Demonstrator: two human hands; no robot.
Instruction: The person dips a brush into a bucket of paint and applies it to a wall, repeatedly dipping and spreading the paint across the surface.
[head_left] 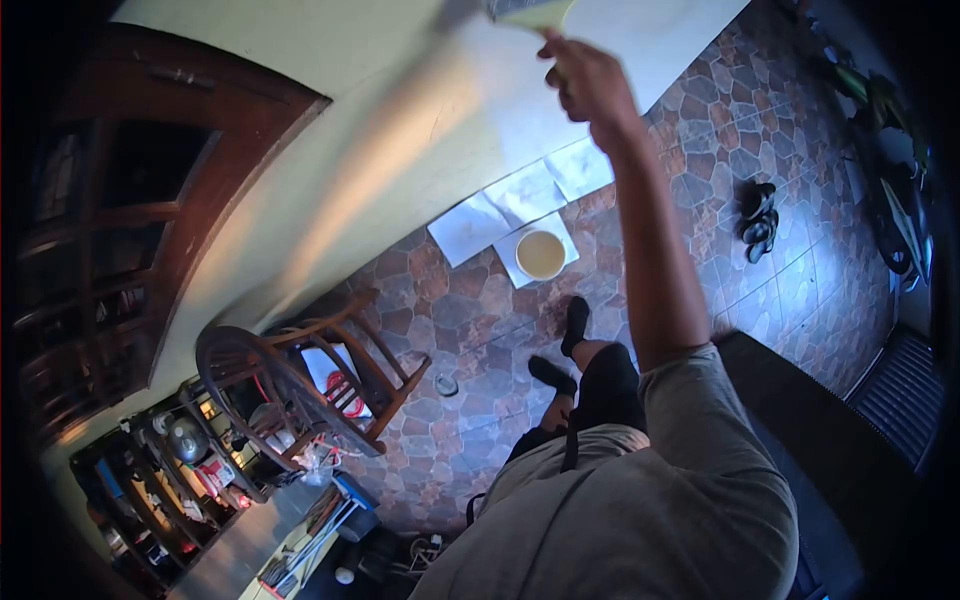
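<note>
My right hand [590,85] is raised against the pale wall [400,130], fingers closed around the handle of a wide paintbrush [540,14]. The brush's bristle end is cut off by the top edge of the view. Below the arm, a round white tub [541,255] of cream-coloured paint stands on a white sheet [507,262] on the floor. More white sheets [522,192] lie along the foot of the wall. My left hand is outside the view.
A wooden chair [375,350] stands by the wall at left, with cluttered shelves [165,470] beyond it. A brown door [170,180] is set in the wall. Black sandals [760,222] lie on the stone-patterned floor [700,180]. A small glass-like item [446,384] sits near my feet.
</note>
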